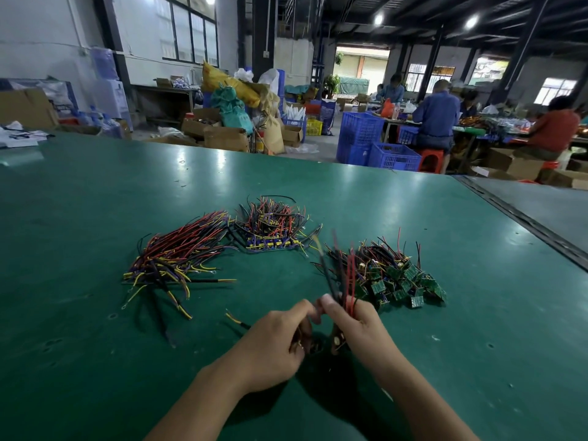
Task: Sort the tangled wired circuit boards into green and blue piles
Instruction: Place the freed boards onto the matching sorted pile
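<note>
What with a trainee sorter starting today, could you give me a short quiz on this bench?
1. True or false: the green-board pile lies right of the blue-board heap.
2. How many heaps of wired boards lie on the table? A two, B three, C five.
3. Fill in: the right hand grips red and black ____ that stand upward.
Key: 1 true; 2 B; 3 wires.
</note>
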`<state>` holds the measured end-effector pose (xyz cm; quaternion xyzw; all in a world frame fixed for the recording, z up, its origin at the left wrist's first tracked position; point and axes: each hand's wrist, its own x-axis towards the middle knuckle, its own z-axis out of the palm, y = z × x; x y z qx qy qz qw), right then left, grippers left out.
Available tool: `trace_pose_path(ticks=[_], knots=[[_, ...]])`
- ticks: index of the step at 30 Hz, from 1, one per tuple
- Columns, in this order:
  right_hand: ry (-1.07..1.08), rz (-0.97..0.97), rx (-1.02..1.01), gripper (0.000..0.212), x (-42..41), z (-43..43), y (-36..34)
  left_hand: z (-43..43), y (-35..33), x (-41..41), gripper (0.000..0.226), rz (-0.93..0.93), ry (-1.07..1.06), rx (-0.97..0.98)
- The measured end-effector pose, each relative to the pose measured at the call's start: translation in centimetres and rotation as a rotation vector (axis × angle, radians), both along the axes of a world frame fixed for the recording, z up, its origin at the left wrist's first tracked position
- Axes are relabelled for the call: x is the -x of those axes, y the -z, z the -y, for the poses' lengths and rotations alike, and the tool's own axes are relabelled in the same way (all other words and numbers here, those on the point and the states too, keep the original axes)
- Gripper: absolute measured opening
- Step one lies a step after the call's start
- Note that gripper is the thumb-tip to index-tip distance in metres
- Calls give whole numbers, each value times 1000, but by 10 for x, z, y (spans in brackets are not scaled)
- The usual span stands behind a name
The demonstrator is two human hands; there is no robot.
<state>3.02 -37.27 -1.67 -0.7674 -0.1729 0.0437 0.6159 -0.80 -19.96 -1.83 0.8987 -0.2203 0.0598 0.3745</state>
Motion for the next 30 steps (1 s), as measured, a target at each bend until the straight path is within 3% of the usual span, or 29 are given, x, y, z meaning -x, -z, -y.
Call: trace_pose_path(ticks=[4,8,10,12,13,15,18,22,26,30], knots=[[-219,29,292,28,4,0,1,-5,1,-2,37,47,-36,21],[-203,7,371,27,1,2,-1,-6,4,-3,39,109,-81,-10],[-113,-35,286,12,1,-1,0,-4,3,-5,37,313,-169,-39],[5,-167,65,5,2,-4,1,-2,-2,-7,21,536,-328,36],[66,-237,-46,5,1,-5,1,-2,-4,-7,14,603,-385,105],[171,-364,-234,8,0,-6,0,-2,-6,-4,20,642,-400,218],[255,-501,-426,7,-4,-5,-1,6,-3,4,36,560,-289,290],[210,-572,-516,5,-3,-6,-2,21,5,0,40,195,-309,323],[136,-480,-393,8,2,-9,0,27,6,-6,30,-88,-428,522],[62,-393,-276,15,6,-10,-3,23,2,-14,21,-248,-539,757]])
